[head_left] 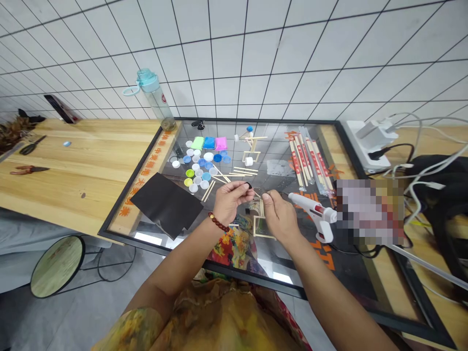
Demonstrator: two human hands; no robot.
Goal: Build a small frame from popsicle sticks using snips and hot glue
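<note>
My left hand [233,197], with a beaded bracelet on its wrist, pinches a small black piece [249,185] between thumb and fingers. Close beside it, my right hand [280,214] is closed on a thin stick [257,194] that points toward the left fingertips. Whether the stick touches the black piece is hard to see. Under the hands stands a small frame of wooden sticks [255,227], partly hidden by the right hand. Farther back is a similar stick model [252,146] with a blue cap on top and white caps on it.
A glue gun [314,209] lies right of my right hand. Black sheets [166,204] lie at left. Behind are bottle caps [208,156], clay packs [209,143], loose sticks [245,171] and packaged sticks [303,158]. A water bottle [155,97] and a power strip [365,146] flank the glass.
</note>
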